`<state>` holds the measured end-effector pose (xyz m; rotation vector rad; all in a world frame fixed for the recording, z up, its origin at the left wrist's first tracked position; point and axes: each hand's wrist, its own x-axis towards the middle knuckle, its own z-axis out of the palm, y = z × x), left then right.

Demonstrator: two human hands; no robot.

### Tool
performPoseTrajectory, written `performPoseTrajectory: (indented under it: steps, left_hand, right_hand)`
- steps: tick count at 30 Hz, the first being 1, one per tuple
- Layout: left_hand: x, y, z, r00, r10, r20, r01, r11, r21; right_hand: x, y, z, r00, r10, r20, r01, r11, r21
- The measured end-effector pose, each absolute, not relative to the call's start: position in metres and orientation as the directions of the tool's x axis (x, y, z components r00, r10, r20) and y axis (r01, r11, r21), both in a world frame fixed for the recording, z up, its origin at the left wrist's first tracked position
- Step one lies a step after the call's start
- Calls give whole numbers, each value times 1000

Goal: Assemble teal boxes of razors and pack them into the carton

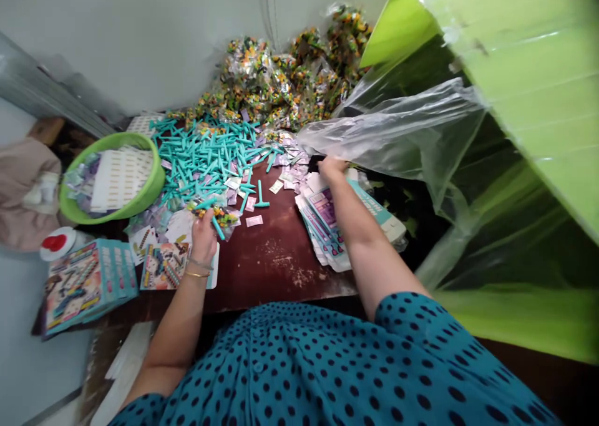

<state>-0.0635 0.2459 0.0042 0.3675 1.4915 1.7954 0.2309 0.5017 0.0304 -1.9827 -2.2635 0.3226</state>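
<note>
My left hand [204, 239] is closed around a small clear bag of coloured pieces [226, 217]. A teal plastic hammer [218, 228] sticks out beside its fingers. Under that wrist lies a printed box [165, 266] with white cards. My right hand [333, 167] reaches to the far end of a stack of flat printed boxes [322, 217]; its fingertips are partly hidden beside something dark, and any grip is unclear. Between the hands, a single teal hammer [261, 195] and small pink packets [254, 221] lie on the dark red table [262, 257].
Many teal hammers [201, 158] are heaped at the back, before bags of coloured pieces [281, 83]. A green basin [159, 179] holds white perforated sheets. Filled boxes [93, 282] stand at left. Clear plastic film [397, 133] hangs from a large green carton [528, 70] at right.
</note>
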Motion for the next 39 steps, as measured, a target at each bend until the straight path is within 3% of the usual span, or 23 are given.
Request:
performPoseTrajectory:
  steps: [4,11,14,17,21,25,28,30,33,36,39]
  left_hand:
    - [-61,226,9,-628,715,-307,-418,23,908]
    - [-11,203,-11,-517,733,-442,-578,83,812]
    - [-5,196,-11,-535,711,-456,-596,65,800]
    - [-3,197,-10,-578,682,-447,-620,-11,785]
    - [-3,199,-8,-579,678,-454,-675,-86,733]
    - [-8,187,-12,-554,688,-469,-727,-125,676]
    - [-10,176,-18,-516,701,-493,-728,-56,683]
    - [-5,172,-22,-529,716,-456,-693,-54,719]
    - [8,164,-22,-596,747,-293,-480,-40,876]
    - [11,140,-18,-521,853,-28,5,36,999]
    - [-10,99,-16,-330,939,101,532,97,841]
  right_hand:
    - [234,533,5,-37,997,-62,958,18,-285]
    - [212,527,-13,-224,969,-103,937,185,-297]
    - [201,514,6,-356,929,103,862,369,-349]
    - [161,461,27,-471,830,299,671,557,-490]
    - [94,328,24,-692,707,148,497,615,-613]
    - [73,239,-9,-570,794,211,539,556,-633]
    - [90,227,-25,-499,838,220,444,465,-766]
    - [105,226,-30,-420,893,159,333,314,-889]
    - [123,218,-36,-456,879,-139,52,-130,-990]
    - [143,214,-44,-496,816,-297,-122,-404,-906]
    - [178,229,-49,-421,848,-322,-153,-417,-896]
